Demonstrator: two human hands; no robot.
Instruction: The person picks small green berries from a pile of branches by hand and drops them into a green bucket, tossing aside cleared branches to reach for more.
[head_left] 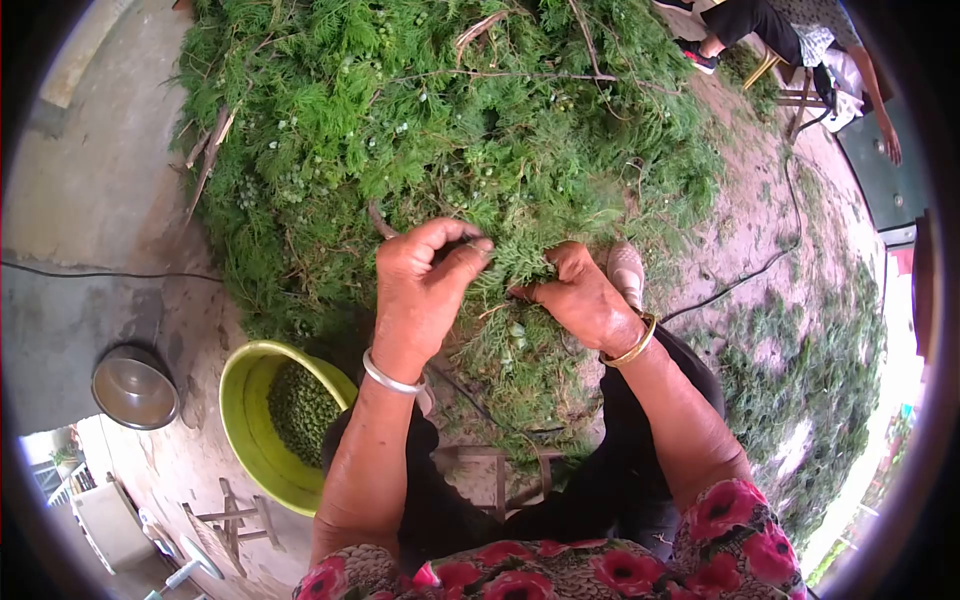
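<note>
My left hand [425, 280], with a silver bangle at the wrist, is closed in a pinch of thumb and forefinger; what lies between the fingertips is too small to make out. To its right, my right hand [588, 305], wearing a gold bangle, is closed around a green evergreen sprig [522, 258] that spreads out between both hands. Below the hands hang small pale-green cones [517, 335] among more foliage. Ahead rises a large heap of cut evergreen branches [400, 130], dotted with pale cones and a few bare sticks.
A yellow-green bucket [240, 430] partly filled with small green cones [302, 412] stands by my left leg. Farther left are a metal bowl [135, 388] and a wooden stool [235, 525]. Black cable [745, 275] crosses the ground. Another person [765, 25] sits at the upper right.
</note>
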